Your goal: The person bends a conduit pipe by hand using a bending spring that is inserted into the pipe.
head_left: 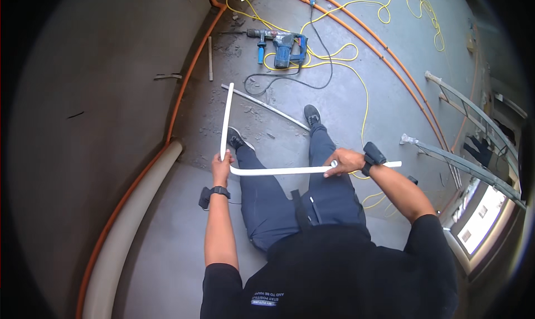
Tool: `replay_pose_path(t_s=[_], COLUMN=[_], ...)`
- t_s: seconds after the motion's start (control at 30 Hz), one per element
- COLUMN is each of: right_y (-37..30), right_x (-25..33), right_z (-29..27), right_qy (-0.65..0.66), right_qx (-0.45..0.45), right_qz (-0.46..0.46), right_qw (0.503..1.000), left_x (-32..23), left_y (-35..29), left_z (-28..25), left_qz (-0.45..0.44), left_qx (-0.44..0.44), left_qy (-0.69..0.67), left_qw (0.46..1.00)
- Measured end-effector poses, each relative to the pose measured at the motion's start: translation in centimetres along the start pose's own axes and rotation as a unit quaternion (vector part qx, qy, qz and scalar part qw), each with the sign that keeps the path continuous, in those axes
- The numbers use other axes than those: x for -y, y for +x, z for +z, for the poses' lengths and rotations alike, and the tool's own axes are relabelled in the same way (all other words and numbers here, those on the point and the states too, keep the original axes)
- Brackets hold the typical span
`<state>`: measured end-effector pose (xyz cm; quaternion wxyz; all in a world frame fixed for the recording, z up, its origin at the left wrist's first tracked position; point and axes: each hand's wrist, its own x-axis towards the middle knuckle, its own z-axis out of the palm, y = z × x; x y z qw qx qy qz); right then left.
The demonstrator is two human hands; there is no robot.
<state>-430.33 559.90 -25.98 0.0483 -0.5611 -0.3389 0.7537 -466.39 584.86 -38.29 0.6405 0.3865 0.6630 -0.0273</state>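
A white plastic pipe (284, 172) with a bend at its left end lies across in front of my thighs. My left hand (221, 168) is closed round white pipe beside that bend, and a straight length (227, 115) rises from it toward the far side. Farther right, my right hand (346, 161) grips the pipe with the fingers wrapped over it. A round open pipe end shows at its fingertips, and a short white end sticks out past the wrist. Whether these lengths are all one piece I cannot tell.
A blue rotary hammer (283, 50) lies on the floor ahead, among yellow cable (365, 96) and rubble. Another pale pipe (267, 106) rests near my feet. Orange pipes (384, 54) curve along the floor. A ladder (462, 160) stands at right; a thick grey pipe (139, 218) runs along the left wall.
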Motion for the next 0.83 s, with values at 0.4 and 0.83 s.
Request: replay_pose_path(t_s=[0.4, 0.83], right_y=[25.3, 60.5], right_x=[-3.5, -2.4], right_z=[-0.2, -13.2], right_qy=[-0.073, -0.096], right_qx=[-0.297, -0.414], right_qz=[0.009, -0.014], right_qw=[0.952, 0.905], left_x=[4.9, 9.2], left_y=[12.5, 43.0], left_z=[-8.7, -6.4], left_qz=[0.029, 0.083], left_qx=[-0.076, 0.095], left_qy=[0.073, 0.221], left_qw=[0.994, 0.967])
